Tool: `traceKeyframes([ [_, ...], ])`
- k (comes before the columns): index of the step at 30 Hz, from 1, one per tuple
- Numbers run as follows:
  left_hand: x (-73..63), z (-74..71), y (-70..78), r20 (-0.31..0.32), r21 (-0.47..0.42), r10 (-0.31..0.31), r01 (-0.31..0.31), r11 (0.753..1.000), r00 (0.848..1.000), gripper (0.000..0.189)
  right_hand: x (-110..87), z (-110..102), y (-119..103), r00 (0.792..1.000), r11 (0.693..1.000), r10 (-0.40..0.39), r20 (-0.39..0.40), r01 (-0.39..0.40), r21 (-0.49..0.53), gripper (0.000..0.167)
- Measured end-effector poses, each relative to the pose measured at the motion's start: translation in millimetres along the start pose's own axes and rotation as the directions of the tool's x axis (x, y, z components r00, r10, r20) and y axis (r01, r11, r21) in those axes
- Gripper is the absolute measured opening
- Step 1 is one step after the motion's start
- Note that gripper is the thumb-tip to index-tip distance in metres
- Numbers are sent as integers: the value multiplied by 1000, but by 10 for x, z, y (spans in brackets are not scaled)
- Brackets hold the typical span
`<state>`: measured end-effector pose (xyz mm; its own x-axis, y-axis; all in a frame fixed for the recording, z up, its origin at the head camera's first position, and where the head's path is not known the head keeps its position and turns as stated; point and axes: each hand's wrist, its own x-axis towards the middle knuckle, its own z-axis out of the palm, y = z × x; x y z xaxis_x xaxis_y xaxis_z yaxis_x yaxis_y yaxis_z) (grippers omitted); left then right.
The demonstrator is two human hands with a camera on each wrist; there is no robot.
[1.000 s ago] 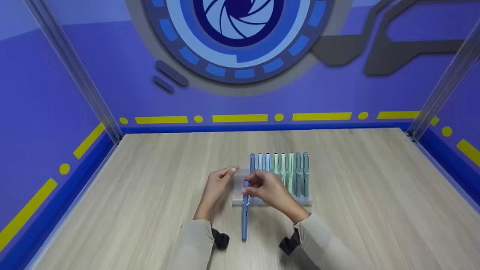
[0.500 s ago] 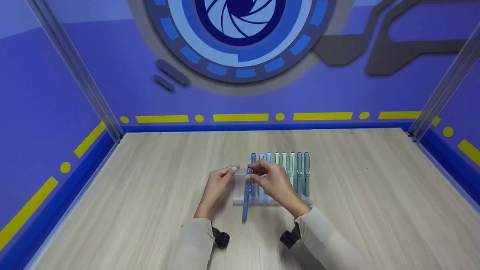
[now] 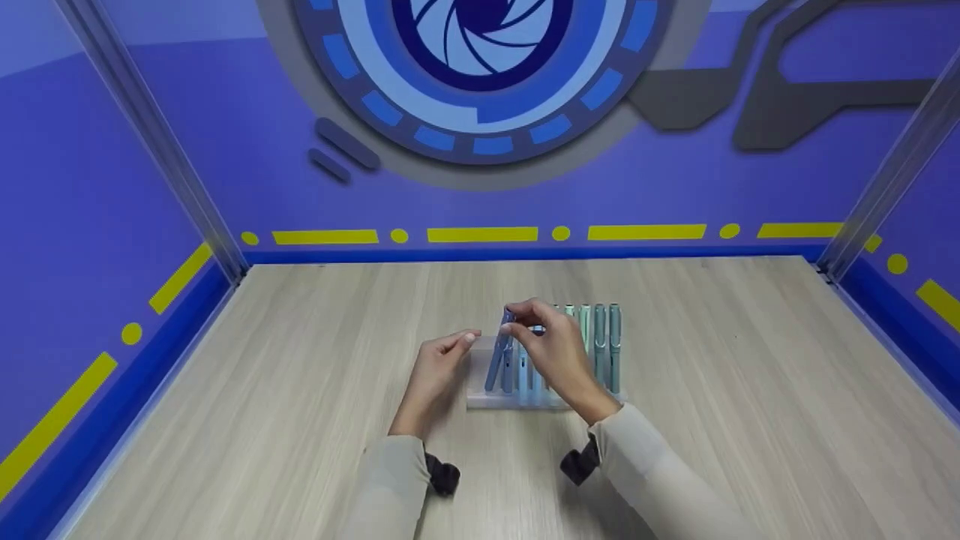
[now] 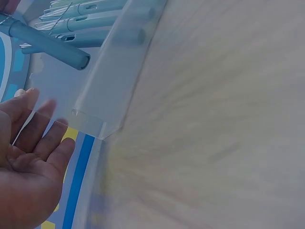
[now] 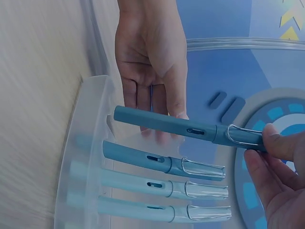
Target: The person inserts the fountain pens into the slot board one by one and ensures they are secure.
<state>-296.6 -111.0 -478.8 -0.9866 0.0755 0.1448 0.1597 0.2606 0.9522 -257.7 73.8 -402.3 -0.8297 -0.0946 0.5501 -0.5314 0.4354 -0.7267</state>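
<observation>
My right hand (image 3: 556, 341) pinches the capped end of a dark blue fountain pen (image 5: 167, 125) with a wire clip, between thumb and fingertips. The pen slants, its lower end near the front ledge of a translucent pen stand (image 3: 480, 402), left of the pens standing there. In the right wrist view that end lies right at the ledge, beside another dark blue pen (image 5: 138, 155). My left hand (image 3: 441, 369) holds the left edge of the stand's back panel; in the left wrist view its fingertips (image 4: 47, 107) lie at the panel's edge.
Light blue pens (image 5: 138, 182), pale green pens (image 3: 584, 337) and dark green pens (image 3: 615, 345) stand in a row across the stand. The wooden table (image 3: 300, 375) extends around it, bounded by a blue printed wall (image 3: 517, 202) behind and side walls.
My right hand has moved away from me and slightly right, bringing the dark blue pen from in front of the stand to over its ledge. The left hand stays at the stand's edge.
</observation>
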Motion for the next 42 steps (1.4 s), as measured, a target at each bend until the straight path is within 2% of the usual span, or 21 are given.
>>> traceKeyframes([
  [8,13,11,0,14,-7,-31,31,999,999,31,1,55,51,1000,999,9,24,-8,-39,21],
  [20,-2,-2,-13,2,-18,14,-14,1000,1000,31,10,122,94,997,994,37,71,-30,-103,21],
  [22,-4,-2,-16,0,-18,15,-15,1000,1000,31,14,131,97,997,991,29,78,-19,-129,21],
  [24,-7,-1,-23,1,-21,21,-21,1000,1000,31,21,138,99,996,985,-16,83,30,-172,21],
  [26,-5,3,-30,2,-30,26,-26,999,1000,31,31,139,99,994,969,-72,88,90,-231,20],
  [29,-8,5,-14,6,-54,29,-29,998,1000,31,55,136,97,982,927,-157,102,182,-328,18],
  [33,-86,-23,165,16,-58,40,-39,998,999,30,96,137,115,970,877,-209,124,242,-415,17],
  [36,-149,-46,299,25,-41,58,-57,998,998,29,132,147,150,965,854,-225,133,261,-450,17],
  [42,-163,-49,352,24,-50,55,-54,997,998,29,198,188,209,965,810,-223,139,262,-524,18],
])
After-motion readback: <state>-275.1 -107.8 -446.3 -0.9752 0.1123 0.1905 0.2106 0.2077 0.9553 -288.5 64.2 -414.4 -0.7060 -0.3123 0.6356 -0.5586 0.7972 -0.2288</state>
